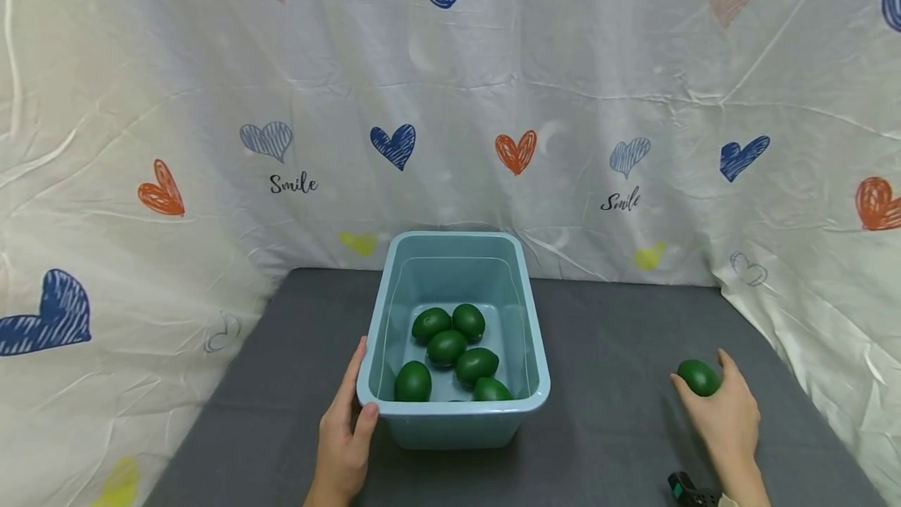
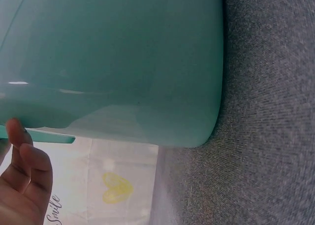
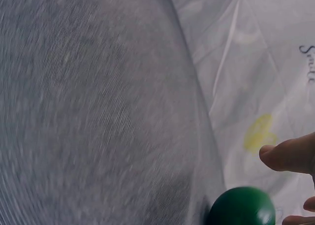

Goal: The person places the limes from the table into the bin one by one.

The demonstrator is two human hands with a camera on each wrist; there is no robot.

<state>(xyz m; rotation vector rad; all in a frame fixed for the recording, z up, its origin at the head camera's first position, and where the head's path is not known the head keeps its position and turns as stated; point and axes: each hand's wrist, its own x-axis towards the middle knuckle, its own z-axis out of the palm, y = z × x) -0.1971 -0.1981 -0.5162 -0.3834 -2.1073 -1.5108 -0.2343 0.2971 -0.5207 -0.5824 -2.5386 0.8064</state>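
A light-blue plastic bin stands upright in the middle of the table, with several smooth dark-green fruits lying on its floor. My left hand grips its near left corner, thumb at the front rim and fingers along the left side. In the left wrist view, curled fingers meet the rim beside the tall bin wall. Off to the right, my right hand is spread around another green fruit. The right wrist view shows a gap between the thumb and that fruit.
A dark grey cloth covers the table. Behind and at both sides hangs a white curtain printed with hearts. A small black device is worn at the right wrist.
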